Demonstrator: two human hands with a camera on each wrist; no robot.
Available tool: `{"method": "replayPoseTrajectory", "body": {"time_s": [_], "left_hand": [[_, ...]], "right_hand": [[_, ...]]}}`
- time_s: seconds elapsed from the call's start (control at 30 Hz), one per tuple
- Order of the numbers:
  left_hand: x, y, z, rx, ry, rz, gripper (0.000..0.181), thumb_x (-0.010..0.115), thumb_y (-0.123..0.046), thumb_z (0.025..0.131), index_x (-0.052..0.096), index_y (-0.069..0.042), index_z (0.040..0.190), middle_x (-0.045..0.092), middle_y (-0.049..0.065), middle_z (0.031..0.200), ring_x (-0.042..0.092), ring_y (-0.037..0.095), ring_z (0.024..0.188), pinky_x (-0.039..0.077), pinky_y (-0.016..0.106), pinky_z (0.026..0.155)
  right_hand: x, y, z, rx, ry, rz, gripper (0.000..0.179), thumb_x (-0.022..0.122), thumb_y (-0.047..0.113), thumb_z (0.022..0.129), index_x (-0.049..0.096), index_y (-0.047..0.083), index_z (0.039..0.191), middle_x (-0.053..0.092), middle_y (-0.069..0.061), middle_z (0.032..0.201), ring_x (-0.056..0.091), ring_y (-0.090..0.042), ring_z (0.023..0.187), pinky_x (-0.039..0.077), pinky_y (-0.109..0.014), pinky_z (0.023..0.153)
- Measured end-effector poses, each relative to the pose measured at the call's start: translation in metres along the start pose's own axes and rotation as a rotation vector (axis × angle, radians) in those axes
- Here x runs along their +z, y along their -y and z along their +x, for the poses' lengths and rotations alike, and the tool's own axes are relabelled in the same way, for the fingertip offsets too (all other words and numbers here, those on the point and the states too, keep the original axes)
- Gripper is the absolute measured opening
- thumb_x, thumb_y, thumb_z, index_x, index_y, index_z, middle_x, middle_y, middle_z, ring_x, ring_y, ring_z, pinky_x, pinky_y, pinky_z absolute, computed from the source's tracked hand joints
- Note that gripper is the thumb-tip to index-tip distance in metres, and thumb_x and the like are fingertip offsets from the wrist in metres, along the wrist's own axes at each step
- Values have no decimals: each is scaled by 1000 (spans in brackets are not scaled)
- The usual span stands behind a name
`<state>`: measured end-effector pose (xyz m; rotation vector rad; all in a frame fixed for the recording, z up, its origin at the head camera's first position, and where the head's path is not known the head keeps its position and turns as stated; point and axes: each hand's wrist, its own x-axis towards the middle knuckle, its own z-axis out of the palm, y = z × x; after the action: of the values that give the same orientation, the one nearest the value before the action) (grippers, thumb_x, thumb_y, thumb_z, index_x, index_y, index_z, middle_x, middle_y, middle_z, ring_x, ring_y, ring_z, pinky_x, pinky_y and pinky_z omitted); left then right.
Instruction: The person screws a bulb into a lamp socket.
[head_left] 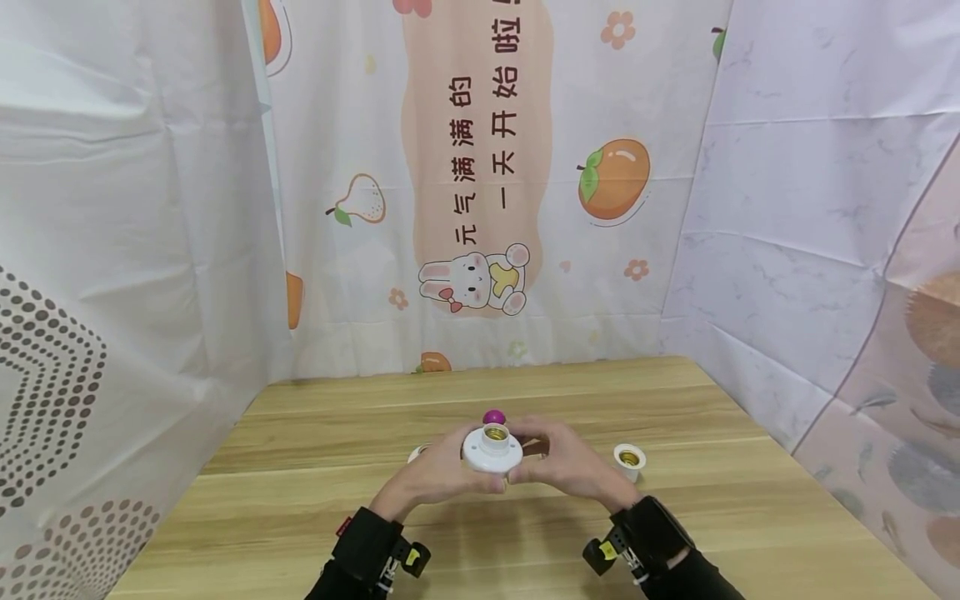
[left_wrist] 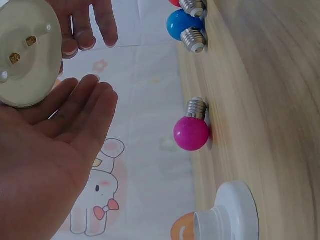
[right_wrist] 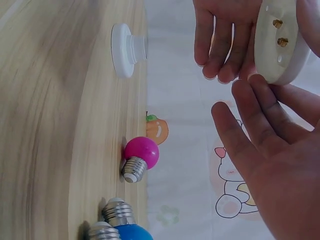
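Observation:
A round white lamp socket [head_left: 491, 460] is held up above the table between both hands, its brass-lined opening facing up toward the head camera. My left hand [head_left: 438, 471] grips it from the left side, thumb at the near rim. From the right, my right hand [head_left: 562, 462] holds the opposite edge with thumb and fingertips. Two brass screws show on the socket's underside in both wrist views. Beyond it on the table lies a magenta bulb [left_wrist: 191, 133] with a silver screw base, half hidden by the socket in the head view.
A blue bulb [left_wrist: 181, 25] lies beside a red bulb [left_wrist: 175, 2], which the left wrist view cuts off. Another white socket [head_left: 629, 460] stands right of my right hand. A further socket [left_wrist: 239, 212] sits at the left, mostly behind my left hand in the head view. Printed curtains surround the wooden table [head_left: 337, 417].

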<state>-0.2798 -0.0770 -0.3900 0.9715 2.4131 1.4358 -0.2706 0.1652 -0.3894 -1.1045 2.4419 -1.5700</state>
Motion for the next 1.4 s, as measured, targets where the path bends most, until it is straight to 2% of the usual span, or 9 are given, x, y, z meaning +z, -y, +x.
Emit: {"method": "replayPoseTrajectory", "body": {"time_s": [0.17,0.27,0.4,0.53,0.67,0.93,1.2,1.4], "left_hand": [[4,0,2,19,-3,-19,78,90,-39,75,52,-13,139,65,-6,119,62,13,109,48,38,95],[7,0,2,23,-9,-25,78,91,-38,74,52,-16,138,65,-8,119,62,13,109,48,37,95],[9,2,3,27,-9,-22,80,90,-40,74,51,-15,139,64,-7,119,62,12,109,48,37,95],[9,3,5,47,-8,0,85,91,-46,72,50,-12,139,63,-6,119,61,12,108,48,36,94],[9,4,6,41,-18,13,84,92,-45,71,52,-15,138,64,-7,117,62,12,106,48,36,93],[11,3,9,10,-34,16,77,89,-44,72,54,-19,136,65,-8,113,63,13,103,50,38,89],[8,2,11,5,-22,13,69,87,-45,76,56,-19,133,66,-8,111,63,13,101,51,37,88],[4,2,11,8,-25,19,68,85,-43,79,56,-17,135,67,-7,110,64,14,99,52,36,86]], "right_hand": [[-2,-1,-2,21,0,-27,62,85,22,83,61,5,138,62,-7,133,62,-26,115,50,-36,98],[-3,-1,-3,17,-4,-48,63,86,23,81,63,4,136,64,-4,129,61,-23,115,50,-36,98],[-4,-1,-3,12,2,-83,64,86,26,80,63,4,136,64,0,124,60,-20,114,51,-38,98],[-5,-1,-4,19,10,-75,65,86,25,80,62,1,136,63,-2,121,63,-21,111,52,-37,97],[-6,-1,-4,25,6,-57,65,87,23,80,62,0,136,63,-4,119,66,-24,110,52,-35,96],[-8,-2,-4,12,12,-54,63,86,23,82,62,3,137,64,-4,123,66,-23,109,53,-36,95],[-11,1,-3,69,36,-32,62,82,21,87,58,1,141,60,-9,130,64,-28,113,51,-47,98],[-10,3,0,84,35,-46,60,81,22,89,57,6,143,63,-7,131,62,-24,111,52,-43,97]]}}
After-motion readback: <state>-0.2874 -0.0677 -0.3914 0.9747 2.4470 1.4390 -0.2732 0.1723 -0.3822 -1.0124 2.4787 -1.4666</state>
